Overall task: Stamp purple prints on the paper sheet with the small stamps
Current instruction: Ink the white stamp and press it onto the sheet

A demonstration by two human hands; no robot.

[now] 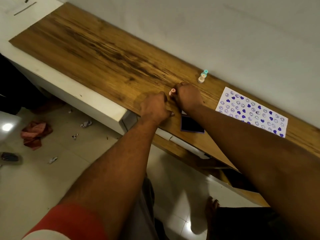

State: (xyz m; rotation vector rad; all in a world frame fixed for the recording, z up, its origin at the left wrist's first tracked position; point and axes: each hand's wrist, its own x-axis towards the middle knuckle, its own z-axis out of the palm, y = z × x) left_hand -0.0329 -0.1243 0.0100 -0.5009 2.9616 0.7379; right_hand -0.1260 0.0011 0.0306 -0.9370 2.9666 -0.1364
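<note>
**Both hands bunched at the pink stamp, mid-frame**

A long wood-grain desktop [97,49] runs from upper left down to the right edge, tight against a plain pale wall [225,28]. Below it, lower left, a glossy tiled floor [52,179] with scraps of crumpled paper and a red cloth [35,133] in a heap.

Centre frame now: the right hand [187,96] is curled closed, knuckles up, fingers wrapped on a small pink stamp [172,91] poking out at its left side. The left hand [155,108] sits just beside it, fingers folded under, resting on the desktop; whether it grips anything, I cannot tell.

Just beneath the right forearm lies the purple ink pad [191,124], lid off, dark face up. Right of frame, the paper sheet [251,112] lies flat, covered in purple hearts and smiley prints. Above the hands, near the wall, a cream stamp [201,78] and a teal stamp [205,72] stand upright, touching.
</note>
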